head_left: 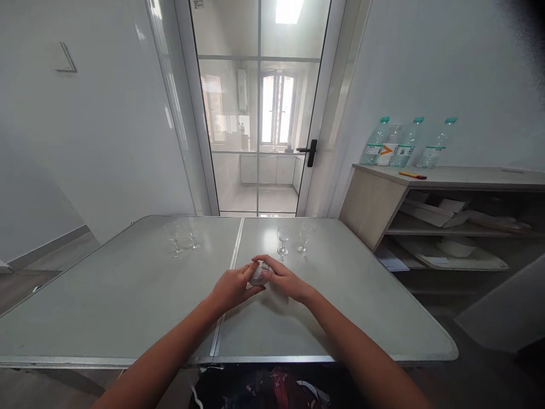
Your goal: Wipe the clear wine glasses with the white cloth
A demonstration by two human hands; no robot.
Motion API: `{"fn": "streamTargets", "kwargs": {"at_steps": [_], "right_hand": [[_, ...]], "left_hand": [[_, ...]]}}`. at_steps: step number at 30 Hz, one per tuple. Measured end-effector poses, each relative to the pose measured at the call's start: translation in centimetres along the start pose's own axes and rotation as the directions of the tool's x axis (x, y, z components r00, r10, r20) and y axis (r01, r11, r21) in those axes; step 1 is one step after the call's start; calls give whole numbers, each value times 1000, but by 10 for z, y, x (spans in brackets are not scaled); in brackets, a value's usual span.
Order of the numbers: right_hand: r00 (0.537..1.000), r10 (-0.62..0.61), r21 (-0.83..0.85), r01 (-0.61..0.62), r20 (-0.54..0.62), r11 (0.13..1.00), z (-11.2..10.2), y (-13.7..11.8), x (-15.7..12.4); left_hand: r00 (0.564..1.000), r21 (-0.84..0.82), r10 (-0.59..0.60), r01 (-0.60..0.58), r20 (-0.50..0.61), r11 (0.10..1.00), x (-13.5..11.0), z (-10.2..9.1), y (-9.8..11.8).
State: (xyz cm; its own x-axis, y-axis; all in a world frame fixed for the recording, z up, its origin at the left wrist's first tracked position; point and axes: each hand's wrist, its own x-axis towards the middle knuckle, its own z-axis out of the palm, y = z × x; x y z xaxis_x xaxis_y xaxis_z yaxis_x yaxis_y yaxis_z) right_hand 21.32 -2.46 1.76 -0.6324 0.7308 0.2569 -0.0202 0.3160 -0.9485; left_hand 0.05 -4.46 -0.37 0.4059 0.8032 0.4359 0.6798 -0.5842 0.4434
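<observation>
- While both bare forearms reach up from the bottom edge of the frame, the left hand (235, 285) and the right hand (286, 279) meet near the centre, over a pale grey desk (162, 307) with metal edging.
- The task's thing, a clear rounded glass (258, 278), sits between the two hands, just below the middle of the frame; some whitish material shows at it, too small to tell what it is.
- Left grip: clamped on the clear rounded glass from its left side, the thumb stretched out beneath it.
- Right grip: closed on the same glass from the right, the thumb laid against its near face and the fingers curling round the far side.
- Left of centre, towards the far edge of the desk, a clear stemmed glass (176, 248) stands upright beside a second clear stemmed glass (194, 246).
- Right of centre, beyond the hands, a third clear stemmed glass (283, 249) and a fourth clear stemmed glass (304, 249) stand upright, near each other but apart.
- At right, a pale wooden shelf unit (368, 199) carries clear plastic bottles with teal caps (409, 145) and a red-and-yellow stick-shaped object (413, 175).
- At top centre, a glass-paned door with a pale frame (204, 136) has a black handle (312, 153).
</observation>
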Motion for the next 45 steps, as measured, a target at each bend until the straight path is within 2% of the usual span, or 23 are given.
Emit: {"fn": "streamTargets", "kwargs": {"at_steps": [2,4,5,8,9,10,11,12,14,15,17,19,21,24,26,28,30,33,36,37,39,42,45], "right_hand": [[1000,-13,-26,13,-18,1000,-1,-1,0],[999,-31,-56,29,-26,998,-4,-4,-2],[998,-55,-71,54,-8,996,-7,-6,-4],[977,-181,-102,193,115,976,-11,-9,-7],[968,-209,-109,225,136,968,-11,-9,-7],[968,-214,-116,229,134,966,-9,-8,-7],[974,-195,-123,208,113,970,-7,-7,-6],[985,-156,-124,165,76,978,-4,-6,-4],[999,-44,-87,43,-16,995,3,-3,-1],[999,14,-47,-16,-49,999,6,-1,0],[991,100,53,-95,-91,994,9,-1,1],[987,131,138,-118,-95,983,7,-2,0],[992,107,180,-93,-71,979,3,-6,-3],[1000,-9,150,11,-16,989,-3,-8,-7],[995,-84,126,77,47,989,-4,-7,-7],[988,-121,102,112,93,989,-3,-4,-6],[990,-136,45,134,39,990,-1,-2,-4],[990,-122,-5,122,-68,993,-2,-3,-3],[999,-43,-7,43,13,999,-2,-4,-3],[1000,-27,-33,28,6,999,-1,-2,-2],[995,-41,-81,34,-94,996,2,3,1],[951,-83,-70,65,-298,995,3,14,8],[901,-45,-16,43,-432,999,-1,22,12]], "left_hand": [[1000,-22,3,-3,14,1000,0,-1,1],[991,-237,-61,88,118,967,2,-7,6],[974,-366,-89,162,210,916,3,-11,8],[858,-587,-59,397,510,706,6,-21,10],[825,-595,-43,442,564,672,6,-22,9],[814,-584,-47,453,578,673,7,-21,7],[836,-558,-74,425,543,713,6,-19,4],[880,-507,-109,362,461,782,6,-16,2],[963,-307,-124,196,237,931,4,-9,-2],[985,-188,-99,125,141,974,3,-6,-3],[997,-49,-53,56,58,997,3,-3,-2],[992,-121,-81,92,95,988,4,-5,4],[966,-333,-142,210,217,919,6,-11,10],[883,-610,-148,421,446,671,9,-21,14],[829,-678,-96,512,551,528,10,-25,12],[811,-690,-71,537,581,485,10,-25,9],[851,-672,-119,482,512,562,9,-23,8],[945,-502,-185,302,271,810,8,-18,10],[988,-199,-91,114,122,973,7,-13,8],[993,-109,-51,63,110,992,7,-11,6],[995,24,-8,6,103,1000,7,-6,-1],[998,121,-46,41,35,992,9,0,-10],[996,224,-40,57,-81,973,11,4,-12]]}}
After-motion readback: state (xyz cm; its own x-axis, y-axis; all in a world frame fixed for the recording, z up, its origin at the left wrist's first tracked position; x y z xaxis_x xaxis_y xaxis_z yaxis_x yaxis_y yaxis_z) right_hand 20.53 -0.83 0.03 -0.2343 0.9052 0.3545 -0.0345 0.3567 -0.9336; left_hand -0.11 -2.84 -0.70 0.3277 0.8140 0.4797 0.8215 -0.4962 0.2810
